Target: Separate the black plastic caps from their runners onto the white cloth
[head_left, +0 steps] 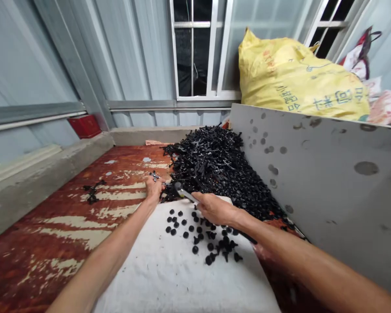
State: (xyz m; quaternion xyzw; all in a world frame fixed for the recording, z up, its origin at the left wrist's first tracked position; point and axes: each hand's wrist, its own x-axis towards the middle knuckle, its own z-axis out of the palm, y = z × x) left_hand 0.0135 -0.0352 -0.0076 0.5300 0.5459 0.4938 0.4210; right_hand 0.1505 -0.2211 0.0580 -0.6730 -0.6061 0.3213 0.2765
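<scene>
My left hand (154, 188) is closed on a black branched plastic piece (154, 175), part of which sticks out above the fingers. In my right hand (213, 208) is a silver-grey hand tool (186, 194) with a dark rounded end; its exact kind is hard to make out. The tool's end points towards my left hand, a little to its right. Under and in front of the right hand, many small black round-headed plastic parts (195, 249) lie scattered on a white cloth (169, 278). Just beyond both hands rises a large heap of black plastic pieces (211, 161).
A grey spotted board (326, 174) stands along the heap's right side, with a full yellow sack (299, 78) behind it. Another black branched piece (93, 191) lies on the worn red-brown surface (61, 248) at left. A red box (84, 126) sits on the concrete ledge.
</scene>
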